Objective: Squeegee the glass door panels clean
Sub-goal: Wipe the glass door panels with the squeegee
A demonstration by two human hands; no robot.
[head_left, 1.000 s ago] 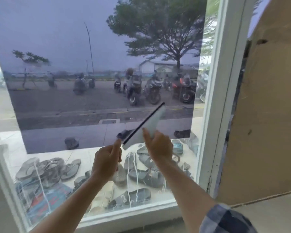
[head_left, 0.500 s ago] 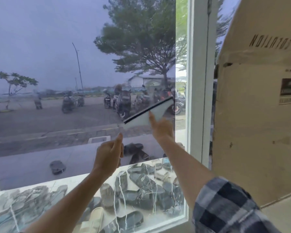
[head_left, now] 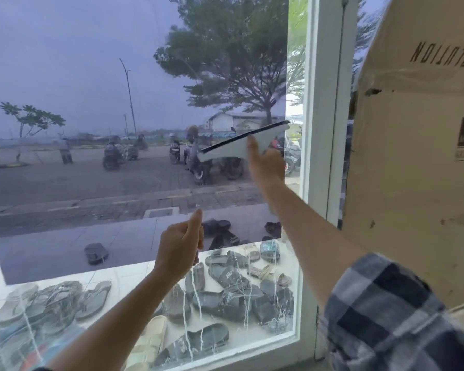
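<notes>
I'm gripping the squeegee in my right hand, forefinger lying on its back, against the glass panel. Its blade is running sideways, rising rightward, well above my left hand, which is hanging curled, holding nothing.

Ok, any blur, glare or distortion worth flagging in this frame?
Head view: the right hand and squeegee are slightly softened by motion blur; the left hand is sharper. Head view: the tinted glass reads dim, the untinted bottom strip is washed out bright. Head view: the wide lens leans the white door frame.
</notes>
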